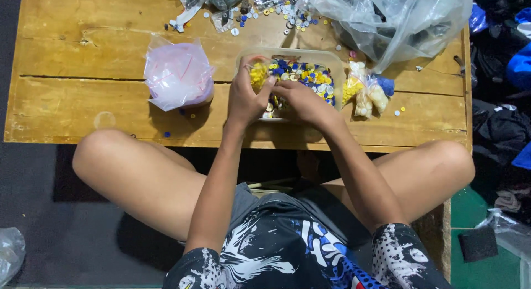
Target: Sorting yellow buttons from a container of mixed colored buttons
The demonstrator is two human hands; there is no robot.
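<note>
Both hands are reaching into the clear tub (332, 59) of small coloured buttons (310, 76) on the wooden surface (66, 101). The left hand (246, 98) is pinching a small bag of yellow pieces (258, 76). The right hand (301, 98) is covering part of the tub; whether its fingers are grasping anything is hidden.

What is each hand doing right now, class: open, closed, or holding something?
Left hand: closed on a small bag of yellow pieces over the tub.
Right hand: fingers in the tub's buttons; grip cannot be told.

home floor workspace (low wooden table (66, 106))
</note>
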